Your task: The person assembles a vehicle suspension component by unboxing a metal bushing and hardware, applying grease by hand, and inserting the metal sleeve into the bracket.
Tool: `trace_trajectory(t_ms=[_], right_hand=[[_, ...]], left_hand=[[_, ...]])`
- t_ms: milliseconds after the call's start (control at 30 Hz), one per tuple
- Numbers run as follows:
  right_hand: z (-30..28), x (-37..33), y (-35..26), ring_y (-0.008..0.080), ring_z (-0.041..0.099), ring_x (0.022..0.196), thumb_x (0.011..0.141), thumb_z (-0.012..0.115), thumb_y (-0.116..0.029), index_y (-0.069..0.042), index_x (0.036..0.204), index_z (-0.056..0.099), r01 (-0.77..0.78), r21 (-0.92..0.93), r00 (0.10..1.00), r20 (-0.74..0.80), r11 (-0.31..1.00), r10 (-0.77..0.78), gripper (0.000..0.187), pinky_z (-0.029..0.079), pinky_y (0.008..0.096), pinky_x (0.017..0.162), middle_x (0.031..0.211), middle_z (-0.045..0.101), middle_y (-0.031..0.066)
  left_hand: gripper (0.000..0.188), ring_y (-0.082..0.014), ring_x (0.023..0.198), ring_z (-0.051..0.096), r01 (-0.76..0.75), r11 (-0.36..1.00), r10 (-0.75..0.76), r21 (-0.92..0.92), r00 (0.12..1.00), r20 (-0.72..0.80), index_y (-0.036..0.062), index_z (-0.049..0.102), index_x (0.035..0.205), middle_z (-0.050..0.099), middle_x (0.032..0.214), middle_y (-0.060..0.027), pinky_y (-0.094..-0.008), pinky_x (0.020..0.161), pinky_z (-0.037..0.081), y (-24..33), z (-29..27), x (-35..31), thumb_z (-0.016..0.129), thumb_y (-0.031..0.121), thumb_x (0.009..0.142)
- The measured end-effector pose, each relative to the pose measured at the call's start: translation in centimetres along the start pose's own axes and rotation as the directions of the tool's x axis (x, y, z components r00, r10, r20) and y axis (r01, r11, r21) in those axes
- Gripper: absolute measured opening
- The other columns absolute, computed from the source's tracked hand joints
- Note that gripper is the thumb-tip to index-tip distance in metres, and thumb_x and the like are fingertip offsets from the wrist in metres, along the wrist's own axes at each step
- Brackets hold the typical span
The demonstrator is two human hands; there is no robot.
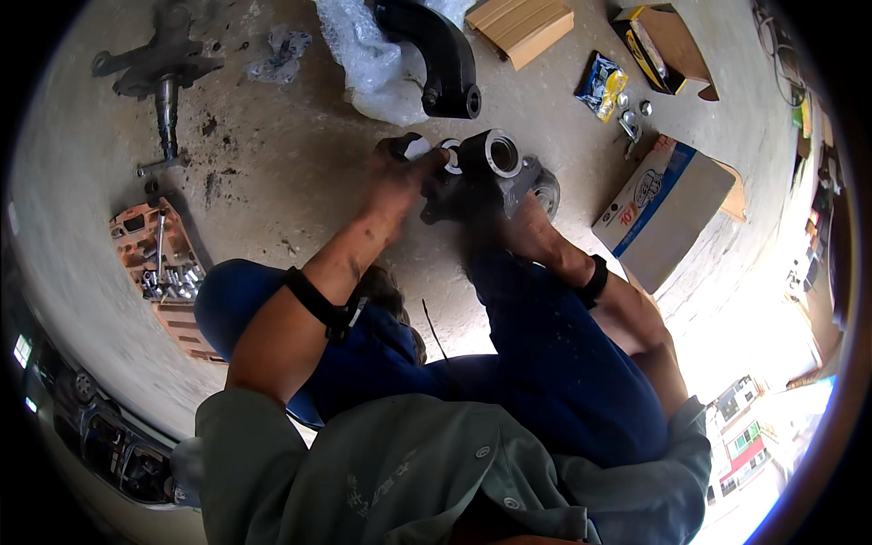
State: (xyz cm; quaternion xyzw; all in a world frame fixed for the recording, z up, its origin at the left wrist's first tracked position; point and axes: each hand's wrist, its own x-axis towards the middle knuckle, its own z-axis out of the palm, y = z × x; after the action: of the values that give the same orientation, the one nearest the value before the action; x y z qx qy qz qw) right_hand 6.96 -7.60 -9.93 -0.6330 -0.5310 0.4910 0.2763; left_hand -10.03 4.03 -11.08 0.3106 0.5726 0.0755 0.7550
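A black cast metal part, which looks like a steering knuckle, is held low in front of my knees. Its round bore with a bright rim faces up, and a smaller ring shows to the left of it. My left hand is closed at the part's left end, slightly blurred, beside a dark piece with a pale face. From the right, my right hand grips the casting's lower right side, its fingers largely hidden behind it. A round grey metal piece shows just beyond that hand.
A curved black arm lies on bubble wrap ahead. Far left rests another dark knuckle with a shaft, above an orange socket case. Cardboard boxes, a blue-yellow packet and small metal parts lie to the right.
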Motion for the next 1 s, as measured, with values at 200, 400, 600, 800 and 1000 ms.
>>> trace_trajectory(t_ms=[200, 400, 600, 800, 1000], right_hand=[[2.5, 2.5, -1.0, 0.0145, 0.060, 0.059, 0.075, 0.072, 0.001, 0.003, 0.102, 0.064, -0.492, 0.457, 0.871, 0.236, 0.741, 0.432, 0.028, 0.048, 0.0293, 0.051, 0.077, 0.063, 0.0075], [3.4, 2.8, 0.0, 0.0134, 0.057, 0.062, 0.079, 0.069, -0.003, 0.001, 0.108, 0.066, -0.321, 0.518, 0.946, 0.207, 0.793, 0.248, 0.030, 0.045, 0.0290, 0.055, 0.074, 0.061, 0.0049], [3.3, 3.3, -0.5, 0.0126, 0.057, 0.071, 0.082, 0.066, -0.006, -0.001, 0.116, 0.066, -0.420, 0.651, 0.907, 0.272, 0.632, 0.322, 0.034, 0.046, 0.0282, 0.063, 0.081, 0.061, 0.0048], [4.0, 3.2, 0.4, 0.0138, 0.058, 0.073, 0.085, 0.064, -0.008, -0.001, 0.117, 0.066, -0.236, 0.599, 0.970, 0.190, 0.765, 0.150, 0.033, 0.048, 0.0282, 0.066, 0.084, 0.061, 0.0054], [3.9, 3.1, 1.0, 0.0135, 0.058, 0.075, 0.084, 0.066, -0.012, -0.001, 0.110, 0.067, -0.288, 0.651, 0.957, 0.213, 0.702, 0.195, 0.029, 0.048, 0.0292, 0.068, 0.085, 0.061, 0.0047]], left_hand=[[0.027, -0.0148, 0.066, 0.061, -0.332, 0.889, 0.351, 0.315, 0.936, -0.003, -0.0004, 0.065, 0.095, 0.067, 0.079, -0.0064, -0.0289, 0.062, 0.049, -3.6, -3.3, 3.8, 0.077, 0.017, 0.078], [0.028, -0.0153, 0.063, 0.061, -0.114, 0.950, 0.171, 0.291, 0.970, -0.176, 0.0001, 0.070, 0.078, 0.067, 0.072, -0.0066, -0.0308, 0.061, 0.048, 1.2, -1.7, 2.8, 0.080, 0.026, 0.074], [0.037, -0.0156, 0.054, 0.061, -0.214, 0.919, 0.302, 0.332, 0.923, -0.240, 0.0013, 0.073, 0.071, 0.065, 0.059, -0.0072, -0.0314, 0.054, 0.046, -1.7, -2.6, 5.7, 0.082, 0.037, 0.070], [0.038, -0.0205, 0.059, 0.064, -0.415, 0.803, 0.529, 0.427, 0.827, -0.191, -0.0005, 0.073, 0.072, 0.067, 0.064, -0.0116, -0.0338, 0.059, 0.049, -3.2, -3.6, 7.0, 0.083, 0.036, 0.070], [0.039, -0.0206, 0.063, 0.063, -0.369, 0.805, 0.490, 0.465, 0.855, -0.169, -0.0015, 0.069, 0.068, 0.067, 0.069, -0.0123, -0.0341, 0.065, 0.050, -1.0, -2.8, 5.2, 0.083, 0.035, 0.071]])
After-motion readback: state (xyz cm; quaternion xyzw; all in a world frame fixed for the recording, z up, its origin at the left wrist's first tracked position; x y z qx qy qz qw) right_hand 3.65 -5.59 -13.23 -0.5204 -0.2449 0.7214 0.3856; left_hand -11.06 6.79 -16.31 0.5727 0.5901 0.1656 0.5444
